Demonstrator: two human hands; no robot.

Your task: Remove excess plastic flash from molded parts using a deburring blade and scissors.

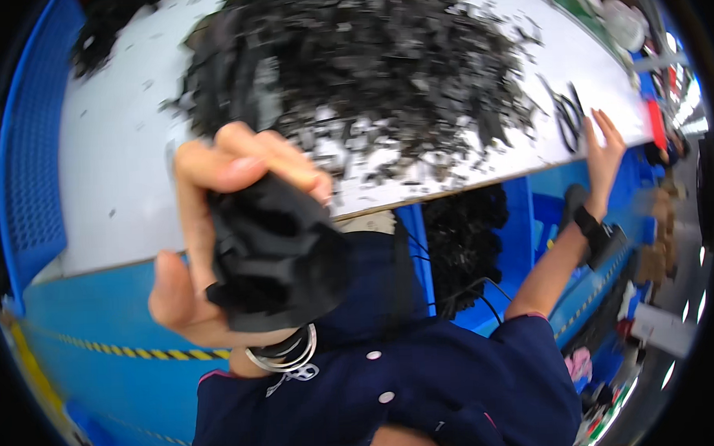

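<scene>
Held up close in my left hand (237,168) is a black, shiny, flexible-looking moulded piece (275,253). My fingers curl over its upper edge and the thumb sits at its left side. The piece is blurred, so its exact kind does not show. My right hand (604,147) rests at the right front edge of the white table (135,183), fingers stretched out and apart from the left hand. Beside those fingers lies a pair of black-handled scissors (567,121). Nothing shows in the right hand.
A large heap of black scraps (383,57) spreads over the table. A blue perforated crate (36,163) stands at the left. Below the table's front edge is a blue bin (518,225) with black pieces (464,243) next to it. A red object (655,124) sits at the far right.
</scene>
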